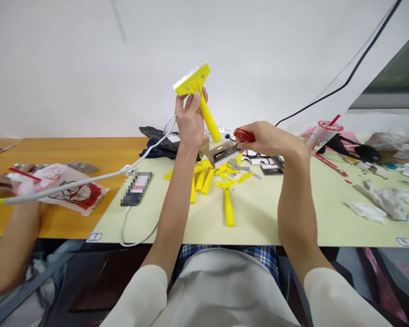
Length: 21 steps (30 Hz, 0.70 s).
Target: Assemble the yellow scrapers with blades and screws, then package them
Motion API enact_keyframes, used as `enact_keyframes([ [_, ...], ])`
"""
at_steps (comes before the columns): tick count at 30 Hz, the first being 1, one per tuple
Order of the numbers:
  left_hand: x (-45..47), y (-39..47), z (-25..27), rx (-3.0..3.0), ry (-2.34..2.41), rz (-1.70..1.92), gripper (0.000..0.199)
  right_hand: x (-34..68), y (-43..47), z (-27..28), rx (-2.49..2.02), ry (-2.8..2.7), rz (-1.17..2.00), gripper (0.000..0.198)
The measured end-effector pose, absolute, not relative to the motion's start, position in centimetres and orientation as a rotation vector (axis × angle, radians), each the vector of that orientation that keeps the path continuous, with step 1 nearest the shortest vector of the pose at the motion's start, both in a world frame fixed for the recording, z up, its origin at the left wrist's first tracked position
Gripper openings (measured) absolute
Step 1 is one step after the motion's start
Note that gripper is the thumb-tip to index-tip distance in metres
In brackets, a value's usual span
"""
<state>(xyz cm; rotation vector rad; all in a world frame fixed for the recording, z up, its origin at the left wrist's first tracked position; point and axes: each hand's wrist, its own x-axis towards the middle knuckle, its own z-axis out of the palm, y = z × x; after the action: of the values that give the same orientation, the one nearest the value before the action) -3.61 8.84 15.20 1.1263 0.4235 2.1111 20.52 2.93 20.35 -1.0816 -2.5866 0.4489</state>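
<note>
1. With the left hand [192,113], holding a yellow scraper [194,81] in the air, in front of the wall and well above the worktop [252,218].
2. With the left fingers, closed around the top of the handle, just below the wide head. Showing on this head two screws and, along the upper edge, a pale, shiny strip.
3. Tilted, with the handle going down and to the right.
4. With the right hand [264,136], gripping a red tool [244,135], fingers curled tightly around it. Placed lower than the left hand, apart from the scraper.
5. Just beside the right fingers, a card box [224,153]. Cannot tell whether touched by them.
6. Below, on the worktop, a pile of yellow handles [201,177], and near it some flat metal pieces [254,173].
7. Closer to the front edge, lying alone, a second scraper [227,204], with the head on the far side.
8. To the left, a phone [136,188] with a white cable [129,240]; behind, a black bag [160,138].
9. To the right, a cup [325,135] with a straw, a red stick [330,164] and crumpled tissue [366,211].
10. At the far left, over an orange table [116,150], another person's hand [20,179] beside a printed bag [73,193].
</note>
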Motion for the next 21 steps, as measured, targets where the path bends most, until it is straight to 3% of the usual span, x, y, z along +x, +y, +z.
enact_keyframes([
  [5, -2.4, 8.0, 15.4, 1.236, 0.395, 1.995, 0.019, 21.3, 2.6, 20.0, -0.991, -2.481, 0.283, 0.034],
  [14, 0.1, 3.8, 15.9, 1.451, 0.430, 1.738, 0.056, 21.8, 2.2, 19.8, -0.971, -2.365, 0.169, 0.033],
  [17, -0.8, 3.0, 16.7, 1.500, 0.637, 1.710, 0.072, 21.6, 2.2, 19.6, -0.965, -2.369, 0.205, 0.036],
  [21, -2.9, 2.7, 17.2, 1.596, 0.843, 1.704, 0.065, 21.2, 2.0, 19.4, -0.948, -2.315, 0.215, 0.036],
])
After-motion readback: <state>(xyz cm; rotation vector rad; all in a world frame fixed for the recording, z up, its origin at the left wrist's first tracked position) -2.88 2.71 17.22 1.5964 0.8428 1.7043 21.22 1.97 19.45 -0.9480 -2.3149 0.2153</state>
